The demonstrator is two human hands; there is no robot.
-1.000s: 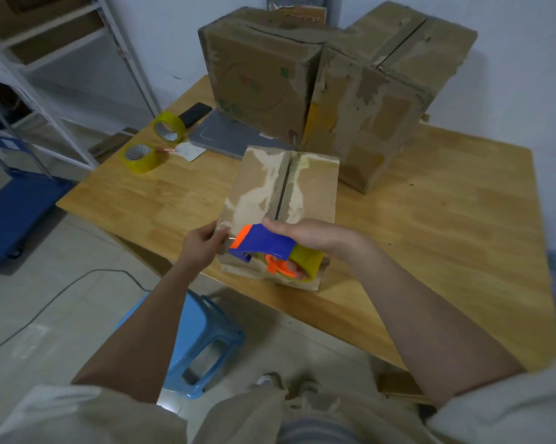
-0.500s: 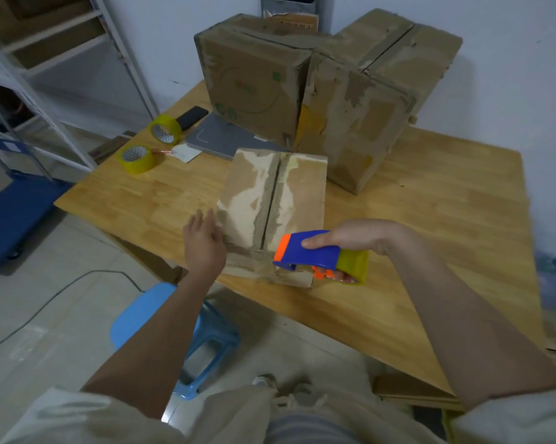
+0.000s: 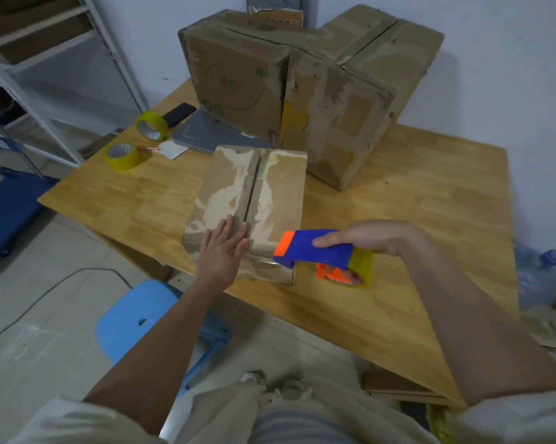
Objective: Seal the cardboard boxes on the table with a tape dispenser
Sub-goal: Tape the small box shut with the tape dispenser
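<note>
Two yellow tape rolls (image 3: 135,144), a black phone (image 3: 179,114) and a grey folder (image 3: 211,135) are shown on the wooden table (image 3: 414,225); a blue stool (image 3: 135,318) is seen beside it.

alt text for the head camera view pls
A person's left hand presses flat on a small cardboard box at a wooden table's near edge, while the right hand grips a blue and orange tape dispenser beside it. Two larger boxes stand behind.
</note>
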